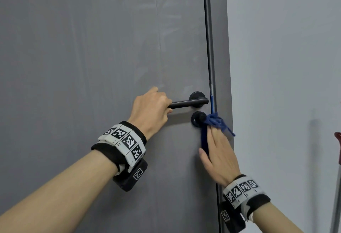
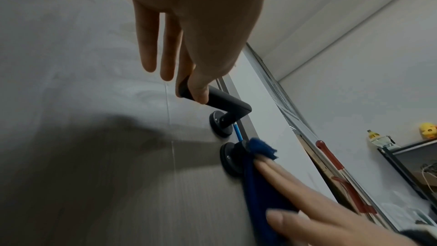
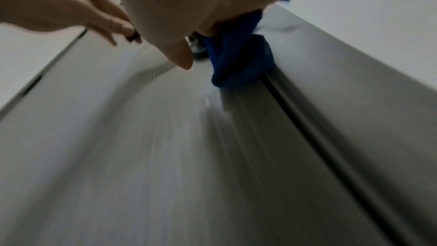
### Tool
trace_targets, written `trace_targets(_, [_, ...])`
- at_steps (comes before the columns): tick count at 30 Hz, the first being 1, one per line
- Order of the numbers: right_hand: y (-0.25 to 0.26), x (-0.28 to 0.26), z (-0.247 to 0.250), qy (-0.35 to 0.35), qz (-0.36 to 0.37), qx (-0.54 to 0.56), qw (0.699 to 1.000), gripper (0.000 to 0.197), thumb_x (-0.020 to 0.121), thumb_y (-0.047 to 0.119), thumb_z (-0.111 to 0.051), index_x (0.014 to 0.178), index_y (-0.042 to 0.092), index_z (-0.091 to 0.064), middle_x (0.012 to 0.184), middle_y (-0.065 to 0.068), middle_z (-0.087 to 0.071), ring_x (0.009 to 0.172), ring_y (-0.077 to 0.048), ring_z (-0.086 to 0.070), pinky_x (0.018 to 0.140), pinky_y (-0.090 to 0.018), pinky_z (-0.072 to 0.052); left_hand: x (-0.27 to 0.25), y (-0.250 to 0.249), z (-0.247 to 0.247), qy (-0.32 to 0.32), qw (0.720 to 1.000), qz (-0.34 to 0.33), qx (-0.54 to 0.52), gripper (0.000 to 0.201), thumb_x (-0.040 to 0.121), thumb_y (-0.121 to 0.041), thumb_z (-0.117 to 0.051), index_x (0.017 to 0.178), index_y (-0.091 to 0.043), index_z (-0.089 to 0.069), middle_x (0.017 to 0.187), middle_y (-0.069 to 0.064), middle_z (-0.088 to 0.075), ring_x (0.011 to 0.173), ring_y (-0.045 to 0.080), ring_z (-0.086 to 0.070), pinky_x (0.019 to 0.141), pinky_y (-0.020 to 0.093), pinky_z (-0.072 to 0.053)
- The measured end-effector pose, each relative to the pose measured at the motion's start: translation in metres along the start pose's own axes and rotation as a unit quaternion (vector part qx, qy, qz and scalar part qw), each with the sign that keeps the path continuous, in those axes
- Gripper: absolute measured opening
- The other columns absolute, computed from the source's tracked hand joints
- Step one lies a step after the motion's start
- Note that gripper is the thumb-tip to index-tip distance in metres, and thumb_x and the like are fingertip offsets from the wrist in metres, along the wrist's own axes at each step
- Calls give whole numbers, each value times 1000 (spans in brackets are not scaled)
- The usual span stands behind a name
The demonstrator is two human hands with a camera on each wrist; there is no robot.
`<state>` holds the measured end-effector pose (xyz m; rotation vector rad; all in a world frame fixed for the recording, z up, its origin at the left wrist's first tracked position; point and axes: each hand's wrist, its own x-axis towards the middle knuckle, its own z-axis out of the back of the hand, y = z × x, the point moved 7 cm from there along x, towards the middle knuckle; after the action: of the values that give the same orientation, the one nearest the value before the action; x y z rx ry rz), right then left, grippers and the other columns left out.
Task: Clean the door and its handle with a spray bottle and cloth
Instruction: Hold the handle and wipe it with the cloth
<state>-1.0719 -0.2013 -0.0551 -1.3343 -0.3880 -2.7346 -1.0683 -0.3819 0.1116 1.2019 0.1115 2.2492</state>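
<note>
**A:** Where is the cloth relative to the handle?

**B:** Your right hand [image 1: 219,156] presses a dark blue, frayed cleaning cloth [image 1: 215,121] against the round black lock knob [image 1: 198,119]. That knob sits just below the round base of the matte black lever door handle [image 1: 188,103]. Your fingers lie straight and close together over the cloth, the thumb out to the side.

**A:** And my left hand?

**B:** Your left hand [image 1: 151,111] pinches the free end of the lever, thumb underneath. The wrist view shows two other fingers straight and off the bar. The lever runs horizontally, from your left hand on the left to its pivot on the right.

**A:** So which hand is nearer the uncleaned part?

**B:** The right, I judge. The bar lies just up and to the left of the cloth, so a wipe would travel leftward along it, towards your left hand.

**A:** Any edges to mind?

**B:** The grey door [image 1: 92,48] ends right beside the cloth; its dark vertical edge and the grey frame [image 1: 221,48] touch the cloth's right side. There is open door face to the left and below. No spray bottle is in view.
</note>
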Motion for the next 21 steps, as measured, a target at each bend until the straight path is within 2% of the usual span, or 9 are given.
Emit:
trace_targets(3, [6, 32, 23, -55, 4, 95, 994, 80, 92, 25, -52, 157, 16, -7, 164, -2, -12, 151, -14, -13, 122, -30, -18, 2, 2, 0, 7, 1000, 11, -17, 19, 97, -35, -54, 95, -22, -69, 92, -6, -63, 99, 20, -49, 58, 31, -28])
trace_targets(6, [8, 54, 35, -46, 11, 148, 988, 74, 90, 18, -54, 155, 17, -18, 159, 1, -20, 147, -13, -18, 113, -25, -24, 7, 5, -3, 22, 999, 18, -30, 18, 94, -35, -57, 98, -25, -70, 92, -4, -64, 99, 23, -53, 61, 33, -32])
trace_targets(11, [12, 45, 35, -48, 62, 51, 996, 58, 85, 23, -56, 142, 17, -41, 144, -1, -40, 134, -19, -35, 107, -34, -41, 9, 6, -6, 31, 998, 25, -47, 17, 91, -34, -60, 98, -24, -71, 93, 0, -65, 98, 30, -59, 64, 32, -36])
trace_targets(15, [23, 66, 46, -81, 100, 32, 991, 36, 87, 28, -52, 122, 21, -59, 128, 6, -51, 120, -16, -44, 86, -27, -48, 11, 5, -4, 39, 998, 29, -45, 17, 90, -34, -62, 98, -23, -72, 96, 1, -67, 97, 31, -60, 64, 33, -33])
trace_targets(18, [28, 67, 45, -87, 135, 32, 986, 32, 86, 27, -56, 115, 17, -65, 120, 4, -56, 116, -17, -48, 88, -28, -49, 14, 4, -3, 53, 997, 37, -49, 16, 89, -32, -65, 98, -22, -72, 96, 3, -67, 98, 33, -60, 65, 33, -33])
trace_targets(21, [39, 62, 33, -81, 224, 4, 971, 24, 84, 21, -59, 101, 12, -73, 106, 0, -63, 108, -22, -54, 93, -36, -46, 16, 2, -2, 57, 996, 45, -44, 15, 87, -30, -66, 97, -20, -72, 95, 6, -67, 97, 35, -60, 66, 34, -32])
